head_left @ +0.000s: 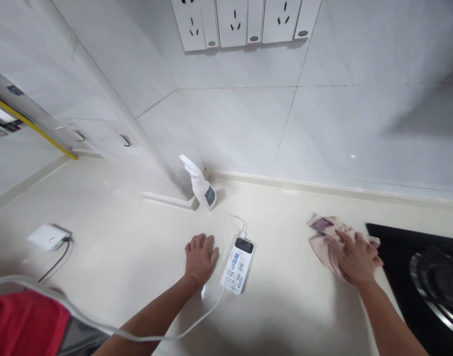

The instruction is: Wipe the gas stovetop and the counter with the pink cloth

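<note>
My right hand (354,259) presses a crumpled pink cloth (323,247) onto the pale countertop, its fingers over the folds and slightly blurred. The cloth lies just left of the black gas hob. My left hand (202,259) rests palm down on the counter with fingers a little apart and nothing in them. Just right of it lies a white power bank (238,267) with a dark display and blue print. A white cable (189,329) is plugged into its top end and crosses over my left forearm. Behind the left hand a white spray bottle (200,183) stands in the corner.
The hob (393,267) with its burner borders the right side. A small white box (49,237) with a black cord sits at the far left. Wall sockets (234,22) are mounted above. Hooks (125,140) and a yellow pipe (33,126) are on the left. Red fabric (26,321) shows lower left.
</note>
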Demonstrator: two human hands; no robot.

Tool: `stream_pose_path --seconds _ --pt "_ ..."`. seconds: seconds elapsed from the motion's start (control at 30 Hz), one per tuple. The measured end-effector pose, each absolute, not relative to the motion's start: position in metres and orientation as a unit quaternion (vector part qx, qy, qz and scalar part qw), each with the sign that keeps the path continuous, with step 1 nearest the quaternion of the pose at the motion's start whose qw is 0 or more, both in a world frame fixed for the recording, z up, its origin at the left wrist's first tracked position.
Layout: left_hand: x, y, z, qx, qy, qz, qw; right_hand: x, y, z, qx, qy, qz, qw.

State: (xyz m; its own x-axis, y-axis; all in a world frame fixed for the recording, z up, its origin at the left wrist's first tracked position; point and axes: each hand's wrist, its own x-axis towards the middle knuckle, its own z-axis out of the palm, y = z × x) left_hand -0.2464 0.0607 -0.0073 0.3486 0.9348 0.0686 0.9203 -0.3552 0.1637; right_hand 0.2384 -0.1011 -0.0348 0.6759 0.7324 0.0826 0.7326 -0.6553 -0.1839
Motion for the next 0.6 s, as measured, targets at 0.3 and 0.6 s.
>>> stream_pose_path --seconds 0.3,0.6 --pt "-0.248 0.063 -0.005 0.820 0.567 0.062 0.047 0.137 0.055 0.016 -0.859 -0.486 0.133 0.094" --pt "-0.248 0.070 -0.002 0.817 0.570 0.070 0.041 0.013 0.121 0.019 -0.699 -0.671 0.192 0.156"
